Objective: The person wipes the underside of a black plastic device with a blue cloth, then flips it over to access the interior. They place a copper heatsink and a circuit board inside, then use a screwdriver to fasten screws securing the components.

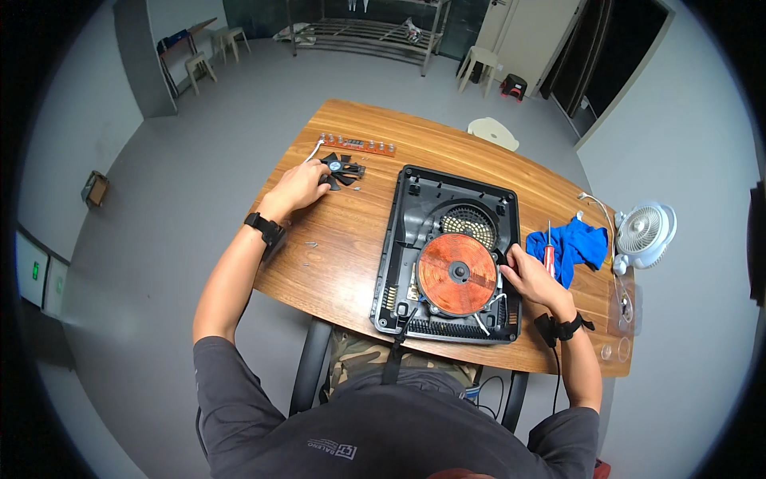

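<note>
A black plastic cooker housing point(388, 263) lies open on the wooden table in front of me. Inside it sits a round copper coil point(447, 275) with a dark centre, and white leads come off its lower right side. My right hand point(533, 278) reaches over the housing's right wall, its thumb and fingers closed at the coil's right rim. At the table's far left, my left hand point(300, 187) has its fingers closed on the edge of a small black cooling fan point(343, 169). The fan lies at the tabletop; part of it is hidden by the fingers.
Beyond the fan lies a narrow orange circuit board point(359, 145) with a white cable. Small screws point(311, 244) are scattered at left. On the right are a blue cloth point(578, 243), a red-handled screwdriver point(549, 257), a white desk fan point(643, 231) and small clear containers point(622, 349).
</note>
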`<state>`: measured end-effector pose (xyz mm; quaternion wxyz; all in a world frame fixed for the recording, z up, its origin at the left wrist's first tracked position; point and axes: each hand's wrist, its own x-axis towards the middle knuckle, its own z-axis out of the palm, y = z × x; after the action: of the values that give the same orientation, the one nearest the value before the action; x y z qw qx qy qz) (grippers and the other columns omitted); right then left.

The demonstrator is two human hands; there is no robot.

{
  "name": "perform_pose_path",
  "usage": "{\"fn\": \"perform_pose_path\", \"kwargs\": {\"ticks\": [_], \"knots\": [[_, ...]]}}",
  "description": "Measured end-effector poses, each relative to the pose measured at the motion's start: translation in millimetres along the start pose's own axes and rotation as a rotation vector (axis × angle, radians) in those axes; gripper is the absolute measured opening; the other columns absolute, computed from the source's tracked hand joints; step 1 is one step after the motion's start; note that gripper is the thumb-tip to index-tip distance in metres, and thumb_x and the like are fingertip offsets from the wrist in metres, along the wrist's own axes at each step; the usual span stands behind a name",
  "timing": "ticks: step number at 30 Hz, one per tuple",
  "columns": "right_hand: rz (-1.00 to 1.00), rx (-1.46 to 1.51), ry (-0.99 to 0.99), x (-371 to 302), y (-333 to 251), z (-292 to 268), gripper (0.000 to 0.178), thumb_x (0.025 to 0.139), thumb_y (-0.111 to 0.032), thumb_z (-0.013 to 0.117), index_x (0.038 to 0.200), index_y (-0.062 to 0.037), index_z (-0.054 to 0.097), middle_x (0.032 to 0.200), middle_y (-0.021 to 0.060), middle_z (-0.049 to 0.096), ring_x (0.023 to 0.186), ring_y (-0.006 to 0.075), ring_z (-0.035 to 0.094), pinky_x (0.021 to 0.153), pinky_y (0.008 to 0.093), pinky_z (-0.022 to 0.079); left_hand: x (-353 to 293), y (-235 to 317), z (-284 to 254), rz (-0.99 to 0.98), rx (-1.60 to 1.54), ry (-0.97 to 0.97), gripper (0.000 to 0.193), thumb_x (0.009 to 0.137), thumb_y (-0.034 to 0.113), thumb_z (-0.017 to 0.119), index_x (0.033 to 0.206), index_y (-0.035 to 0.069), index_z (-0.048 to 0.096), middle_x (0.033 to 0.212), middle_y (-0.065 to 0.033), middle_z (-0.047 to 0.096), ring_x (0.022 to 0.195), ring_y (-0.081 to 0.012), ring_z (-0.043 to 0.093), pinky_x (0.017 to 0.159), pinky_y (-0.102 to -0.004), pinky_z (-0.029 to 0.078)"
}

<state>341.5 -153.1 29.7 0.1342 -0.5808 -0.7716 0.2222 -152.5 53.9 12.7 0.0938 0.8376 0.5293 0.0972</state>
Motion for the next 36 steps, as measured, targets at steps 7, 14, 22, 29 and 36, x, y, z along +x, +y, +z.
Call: {"fn": "perform_pose_path", "kwargs": {"ticks": [7, 14, 22, 29, 36], "knots": [[0.025, 0.008, -0.071, 3, -3, -5, 0.022, 0.099, -0.011, 0.064, 0.096, -0.0022, 0.045, 0.083, 0.0212, 0.056, 0.081, 0.0440, 0.059, 0.072, 0.0478, 0.046, 21, -8, -2, 0.134, 0.090, 0.208, 0.026, 0.090, 0.004, 0.069, 0.116, 0.002, 0.068, 0.120, -0.0166, 0.065, 0.120, -0.0369, 0.063, 0.101, -0.0475, 0.052], [0.004, -0.018, -0.046, 0, 7, 2, 0.022, 0.100, -0.011, 0.063, 0.099, -0.0027, 0.043, 0.086, 0.0224, 0.057, 0.084, 0.0466, 0.059, 0.073, 0.0497, 0.046, 46, -9, 7, 0.082, 0.192, 0.026, 0.026, 0.088, 0.003, 0.072, 0.114, 0.005, 0.069, 0.118, -0.0148, 0.069, 0.116, -0.0345, 0.065, 0.097, -0.0450, 0.054], [-0.018, -0.006, -0.020, 1, 7, 4, 0.021, 0.100, -0.009, 0.061, 0.100, -0.0023, 0.041, 0.085, 0.0232, 0.055, 0.084, 0.0480, 0.058, 0.072, 0.0508, 0.045, 47, -13, 13, 0.165, 0.203, 0.081, 0.024, 0.089, 0.008, 0.075, 0.112, 0.003, 0.070, 0.115, -0.0147, 0.069, 0.113, -0.0336, 0.067, 0.098, -0.0439, 0.055], [-0.038, -0.019, 0.010, 0, 11, 7, 0.021, 0.100, -0.008, 0.060, 0.101, -0.0024, 0.040, 0.085, 0.0225, 0.055, 0.084, 0.0471, 0.059, 0.072, 0.0512, 0.046, 40, 0, -16, 0.138, 0.003, 0.095, 0.035, 0.091, 0.012, 0.075, 0.123, -0.001, 0.069, 0.118, -0.0195, 0.069, 0.108, -0.0376, 0.067, 0.094, -0.0441, 0.054], [-0.016, -0.004, -0.007, 0, 11, 4, 0.021, 0.101, -0.013, 0.062, 0.102, -0.0032, 0.044, 0.084, 0.0219, 0.059, 0.083, 0.0459, 0.061, 0.071, 0.0506, 0.047, 27, 27, -48, 0.117, -0.294, 0.072, 0.035, 0.093, 0.013, 0.076, 0.125, -0.001, 0.071, 0.113, -0.0159, 0.073, 0.093, -0.0250, 0.072, 0.086, -0.0389, 0.057]]}}
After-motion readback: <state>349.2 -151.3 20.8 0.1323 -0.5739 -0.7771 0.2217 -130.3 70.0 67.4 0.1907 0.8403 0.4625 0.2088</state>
